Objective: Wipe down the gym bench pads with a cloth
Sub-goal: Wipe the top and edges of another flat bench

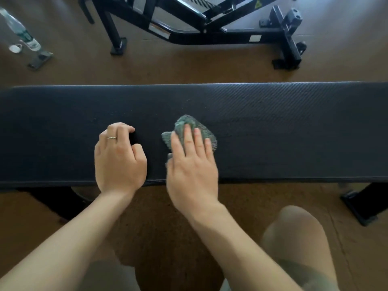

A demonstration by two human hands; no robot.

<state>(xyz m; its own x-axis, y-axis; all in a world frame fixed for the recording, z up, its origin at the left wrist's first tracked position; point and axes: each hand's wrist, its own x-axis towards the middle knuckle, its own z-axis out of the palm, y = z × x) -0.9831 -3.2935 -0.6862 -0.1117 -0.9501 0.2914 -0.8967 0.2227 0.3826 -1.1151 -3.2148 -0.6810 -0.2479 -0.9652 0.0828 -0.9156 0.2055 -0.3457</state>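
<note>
A long black textured bench pad (273, 127) runs across the view from left to right. A crumpled grey-green cloth (184, 124) lies on the pad near its middle. My right hand (192, 162) presses flat on the cloth with straight fingers, covering most of it. My left hand (119, 158) rests on the pad just left of the cloth, fingers loosely curled and holding nothing, a ring on one finger.
Beyond the pad, a black steel bench frame (210, 30) stands on the brown floor. A clear plastic bottle (21, 30) and its white cap (15, 48) are at the far left. A bench foot (361, 206) stands at the right; my knee (294, 234) is below.
</note>
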